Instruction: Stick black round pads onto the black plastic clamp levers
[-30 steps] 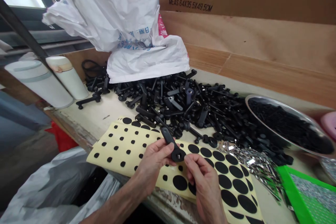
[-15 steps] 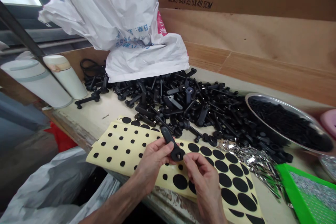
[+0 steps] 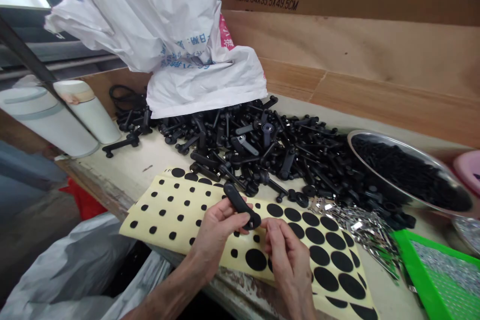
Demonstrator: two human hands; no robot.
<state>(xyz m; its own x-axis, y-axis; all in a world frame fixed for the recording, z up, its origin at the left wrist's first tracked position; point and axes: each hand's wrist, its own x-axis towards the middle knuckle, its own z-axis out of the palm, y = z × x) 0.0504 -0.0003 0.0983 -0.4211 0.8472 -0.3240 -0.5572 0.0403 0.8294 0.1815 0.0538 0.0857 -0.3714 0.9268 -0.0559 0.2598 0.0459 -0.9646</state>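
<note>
My left hand [image 3: 221,225] pinches a black plastic crank handle [image 3: 238,202] between thumb and fingers, its rounded end tilted toward my right hand. Thumb and forefinger of my right hand [image 3: 285,250] are pressed together close beside that rounded end; whatever they may hold is too small or hidden to make out. Below both hands lies a pale yellow sticker sheet [image 3: 176,220] with small black dots on its left part and larger black discs on its right. Just beyond the sheet spreads a big heap of similar black handles [image 3: 258,145].
A white sack [image 3: 202,80] hangs over the heap. Small metal parts [image 3: 363,225] lie right of the sheet, near a green tray [image 3: 431,280] and a steel bowl [image 3: 412,170] of black pieces. Two white bottles [image 3: 92,115] stand at left. A plastic bag [image 3: 75,270] is below the table edge.
The crank handle has turned slightly in my left hand, so its round end faces less toward me. My right hand has shifted a little, and the view has moved slightly.
</note>
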